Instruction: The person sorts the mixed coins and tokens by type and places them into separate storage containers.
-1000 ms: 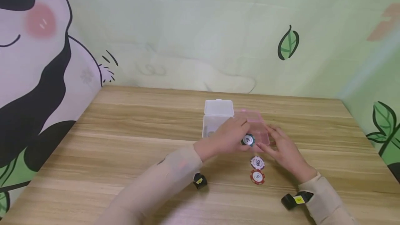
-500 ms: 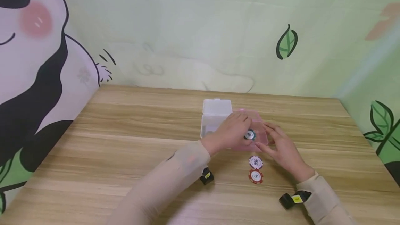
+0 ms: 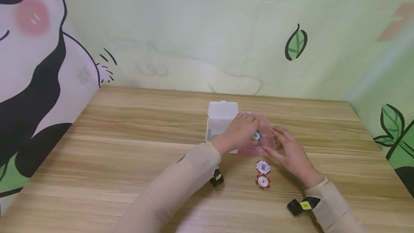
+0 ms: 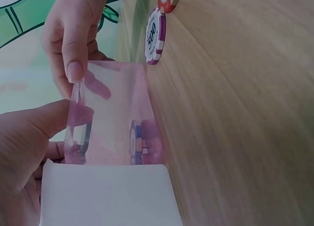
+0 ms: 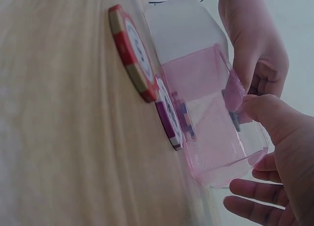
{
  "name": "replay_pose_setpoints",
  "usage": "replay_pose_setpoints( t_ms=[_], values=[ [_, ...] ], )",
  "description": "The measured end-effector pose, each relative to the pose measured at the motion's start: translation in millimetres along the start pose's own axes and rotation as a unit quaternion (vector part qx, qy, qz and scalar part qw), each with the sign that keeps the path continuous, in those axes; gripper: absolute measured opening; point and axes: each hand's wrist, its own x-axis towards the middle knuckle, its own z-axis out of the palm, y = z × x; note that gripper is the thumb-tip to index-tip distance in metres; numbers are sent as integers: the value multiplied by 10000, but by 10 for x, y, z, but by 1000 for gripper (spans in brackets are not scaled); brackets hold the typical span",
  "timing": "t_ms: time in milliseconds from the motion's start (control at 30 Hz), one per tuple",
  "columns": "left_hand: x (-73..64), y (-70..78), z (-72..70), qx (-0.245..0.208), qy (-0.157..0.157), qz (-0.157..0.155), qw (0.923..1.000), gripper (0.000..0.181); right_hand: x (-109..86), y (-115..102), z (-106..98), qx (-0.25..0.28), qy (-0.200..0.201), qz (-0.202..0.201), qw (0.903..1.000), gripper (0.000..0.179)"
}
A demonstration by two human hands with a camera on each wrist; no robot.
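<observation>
Over the open pink transparent box [image 3: 250, 151], my left hand [image 3: 239, 132] pinches a teal-edged poker chip [image 3: 257, 136] between thumb and fingers. The chip is tilted and partly covered by the hand; in the left wrist view it shows dark through the pink wall. My right hand [image 3: 295, 155] steadies the box at its right end, thumb at the front corner and fingers at the far side. Inside on the bottom, poker chips [image 4: 137, 142] show through the wall. A purple-and-white 500 chip [image 3: 263, 167] and a red-and-white 5 chip [image 3: 263, 182] lie flat in front of the box.
A white box [image 3: 223, 109] with its lid folded back stands directly left of the pink one, partly hidden by my left hand. Both rest on a wood-grain table [image 3: 145, 118]. A printed wall cloth [image 3: 194, 46] hangs behind the far edge.
My left hand has carried the teal chip a little away from me, from near the front rim to further over the pink box's inside. My right hand keeps its place on the box.
</observation>
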Motion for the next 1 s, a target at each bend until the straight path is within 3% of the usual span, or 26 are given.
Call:
replay_pose_setpoints(
  t_ms=[233, 567, 1000],
  values=[
    [56, -24, 36, 159, -202, -52, 9997, 56, 2, -2, 3, 59, -40, -3, 10000, 66],
    [83, -17, 25, 423, -251, 41, 9988, 50, -1, -9, -9, 73, -36, -1, 10000, 66],
    [18, -28, 33, 233, 10, 87, 9997, 42, -3, -26, -5, 74, -62, 22, 10000, 66]
  ],
)
